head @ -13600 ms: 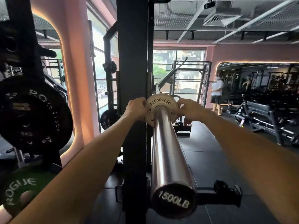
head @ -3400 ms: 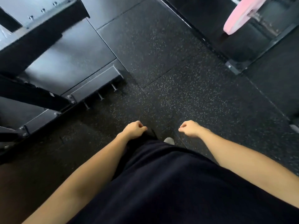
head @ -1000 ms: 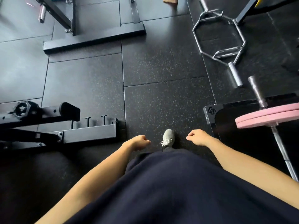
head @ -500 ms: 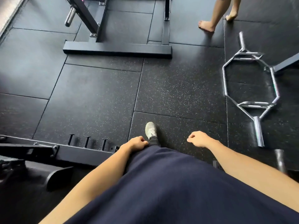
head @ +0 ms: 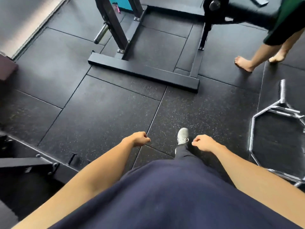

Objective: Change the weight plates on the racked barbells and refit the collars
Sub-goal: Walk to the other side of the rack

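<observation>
I am looking down at the black rubber gym floor (head: 105,113) over my dark blue shirt. My left hand (head: 137,139) hangs in a loose fist in front of my waist and holds nothing. My right hand (head: 202,142) is curled the same way, also with nothing in it. Between them my grey shoe (head: 182,136) steps forward. No weight plate, collar or racked barbell shows in this view. A bare steel sleeve (head: 101,33) sticks out of the black rack frame (head: 143,71) ahead.
A chrome hex bar (head: 270,129) lies on the floor at the right. Another person's bare feet (head: 244,63) stand at the upper right beside a black bench (head: 239,10). A black rack base with pegs (head: 33,162) sits at my lower left.
I have walked forward: the rack frame and the other person's feet are closer and the hex bar has slid to the right. Both hands stay curled with nothing in them.
</observation>
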A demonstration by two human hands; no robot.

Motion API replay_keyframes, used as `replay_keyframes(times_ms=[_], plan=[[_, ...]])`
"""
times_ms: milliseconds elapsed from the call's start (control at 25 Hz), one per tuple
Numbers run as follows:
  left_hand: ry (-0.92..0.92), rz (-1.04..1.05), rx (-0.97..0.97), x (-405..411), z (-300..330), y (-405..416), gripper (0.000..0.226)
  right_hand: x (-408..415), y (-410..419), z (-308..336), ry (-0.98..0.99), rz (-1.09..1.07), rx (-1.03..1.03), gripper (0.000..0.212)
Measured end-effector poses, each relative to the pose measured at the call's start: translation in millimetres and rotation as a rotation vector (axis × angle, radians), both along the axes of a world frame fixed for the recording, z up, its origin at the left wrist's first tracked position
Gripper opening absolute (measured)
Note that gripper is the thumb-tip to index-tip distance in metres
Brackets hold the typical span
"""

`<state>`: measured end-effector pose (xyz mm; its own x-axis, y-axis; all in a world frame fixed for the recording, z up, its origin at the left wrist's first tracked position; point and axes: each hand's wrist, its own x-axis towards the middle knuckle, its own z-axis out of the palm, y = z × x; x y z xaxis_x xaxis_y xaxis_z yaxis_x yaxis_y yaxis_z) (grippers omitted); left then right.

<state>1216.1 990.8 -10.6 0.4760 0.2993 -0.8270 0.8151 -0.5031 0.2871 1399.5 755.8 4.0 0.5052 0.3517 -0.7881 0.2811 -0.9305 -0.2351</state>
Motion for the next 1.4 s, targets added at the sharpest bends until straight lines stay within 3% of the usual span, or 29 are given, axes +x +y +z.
replay_keyframes(times_ms=[120,320,480,760,920,1080,1280,1400], plan=[[0.023,0.090,0.007,44,-3,31,0.034,74,62,-12,0.035,0.181,-0.018,0.026],[0.049,0.424,0.000,95,-2,80,0.036,186,187,-11,0.046,0.493,-0.008,0.028],[0.006,0.740,0.014,107,-3,109,0.033,225,284,-21,0.065,0.743,-0.041,0.028],[0.104,0.962,-0.168,87,-37,204,0.036,223,481,-46,0.036,1.053,-0.126,0.036],[0.090,1.013,-0.147,57,-29,328,0.034,195,620,-41,0.014,1.062,-0.140,0.042],[0.067,1.065,-0.063,24,-21,452,0.033,157,740,-26,-0.003,1.052,-0.020,0.037],[0.062,1.053,-0.103,14,-25,588,0.032,125,869,-26,0.029,1.074,-0.024,0.042],[0.046,1.053,-0.123,12,-31,666,0.033,121,956,-42,0.038,1.161,-0.066,0.031]])
